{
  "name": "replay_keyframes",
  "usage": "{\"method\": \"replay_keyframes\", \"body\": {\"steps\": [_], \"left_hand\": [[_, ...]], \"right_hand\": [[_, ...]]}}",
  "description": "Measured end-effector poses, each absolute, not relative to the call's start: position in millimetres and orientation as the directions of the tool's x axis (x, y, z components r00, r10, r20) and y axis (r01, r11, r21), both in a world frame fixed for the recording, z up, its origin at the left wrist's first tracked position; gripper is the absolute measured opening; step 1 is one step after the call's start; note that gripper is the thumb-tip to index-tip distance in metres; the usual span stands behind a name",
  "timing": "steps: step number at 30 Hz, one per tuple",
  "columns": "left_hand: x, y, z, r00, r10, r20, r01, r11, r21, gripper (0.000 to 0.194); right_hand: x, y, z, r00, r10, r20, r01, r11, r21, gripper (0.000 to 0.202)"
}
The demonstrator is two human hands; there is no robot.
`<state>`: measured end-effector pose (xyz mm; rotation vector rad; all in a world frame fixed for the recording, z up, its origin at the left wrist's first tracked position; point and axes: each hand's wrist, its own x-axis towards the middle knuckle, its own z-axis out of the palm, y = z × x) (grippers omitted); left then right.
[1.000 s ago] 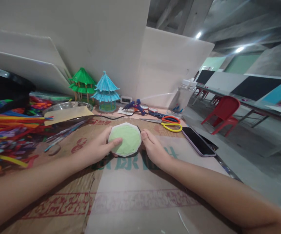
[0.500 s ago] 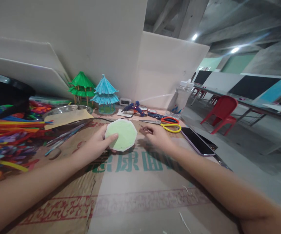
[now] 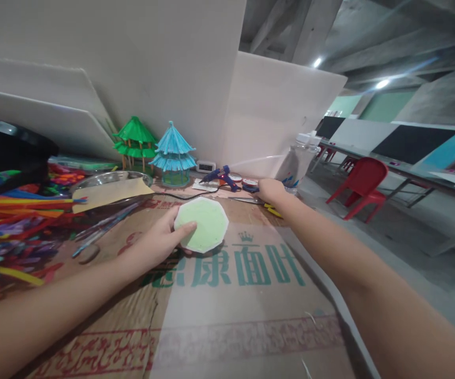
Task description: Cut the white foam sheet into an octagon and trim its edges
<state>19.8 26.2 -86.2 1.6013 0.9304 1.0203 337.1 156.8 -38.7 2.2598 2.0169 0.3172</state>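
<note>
My left hand [image 3: 174,234] grips a pale green octagonal piece [image 3: 201,223] with a white edge, the thumb lying on top and the other fingers mostly beneath. My right hand [image 3: 271,193] is stretched forward over the scissors [image 3: 274,210], covering most of their handles; a yellow loop and part of the blades show. Its fingers are largely hidden, so I cannot tell whether it holds anything. A dark blue tool [image 3: 250,188] lies just beyond the fingertips, beside a small red-rimmed roll [image 3: 250,182].
A blue glue gun [image 3: 220,176], a small white clock [image 3: 206,167] and a clear bottle [image 3: 295,160] stand at the back. Green [image 3: 135,138] and blue [image 3: 172,152] pavilion models stand left of them. Colourful pipe cleaners [image 3: 10,226] and a metal bowl [image 3: 109,179] are at left.
My right hand has moved forward and right, from beside the octagonal piece to over the scissors. My left hand still holds the piece; the view has shifted slightly.
</note>
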Motion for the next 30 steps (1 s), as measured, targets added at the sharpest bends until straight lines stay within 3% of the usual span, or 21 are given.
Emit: {"method": "replay_keyframes", "body": {"steps": [8, 12, 16, 17, 19, 21, 23, 25, 27, 30], "left_hand": [[18.8, 28.2, -89.1, 0.370, 0.909, 0.191, 0.088, -0.239, 0.967, 0.062], [18.8, 28.5, -87.6, 0.359, 0.914, 0.190, 0.089, -0.236, 0.968, 0.063], [17.7, 31.7, -89.0, 0.344, 0.922, 0.177, 0.086, -0.218, 0.972, 0.067], [17.4, 32.7, -89.7, 0.336, 0.922, 0.190, 0.093, -0.234, 0.968, 0.067], [17.1, 34.0, -90.7, 0.327, 0.920, 0.216, 0.114, -0.265, 0.958, 0.068], [17.6, 33.8, -90.5, 0.322, 0.922, 0.214, 0.132, -0.267, 0.955, 0.068], [18.4, 32.6, -89.0, 0.328, 0.926, 0.186, 0.126, -0.238, 0.963, 0.070], [18.8, 31.4, -87.0, 0.341, 0.925, 0.168, 0.108, -0.216, 0.970, 0.072], [18.5, 31.0, -85.2, 0.346, 0.920, 0.184, 0.100, -0.231, 0.968, 0.071], [17.3, 31.6, -84.0, 0.339, 0.910, 0.237, 0.108, -0.288, 0.952, 0.067]], "right_hand": [[325.5, 148.0, -46.6, 0.065, 0.991, 0.116, 0.966, -0.092, 0.242, 0.038], [323.1, 129.6, -23.0, 0.031, 0.991, 0.129, 0.983, -0.053, 0.173, 0.034], [324.7, 78.9, 10.3, -0.111, 0.991, 0.078, 0.993, 0.108, 0.039, 0.034], [326.3, 60.7, 18.1, -0.181, 0.982, 0.052, 0.983, 0.183, -0.029, 0.035], [330.5, 20.1, 32.6, -0.370, 0.929, 0.020, 0.864, 0.352, -0.360, 0.037], [334.0, -21.1, 45.7, -0.560, 0.823, -0.100, 0.714, 0.418, -0.561, 0.039], [333.9, -55.6, 56.5, -0.777, 0.556, -0.296, 0.574, 0.432, -0.696, 0.038], [328.4, -76.8, 62.8, -0.860, 0.356, -0.366, 0.499, 0.430, -0.753, 0.035], [317.8, -81.6, 61.7, -0.840, 0.404, -0.361, 0.524, 0.434, -0.733, 0.034], [296.3, -61.9, 40.1, -0.670, 0.718, -0.191, 0.622, 0.402, -0.672, 0.035]]}}
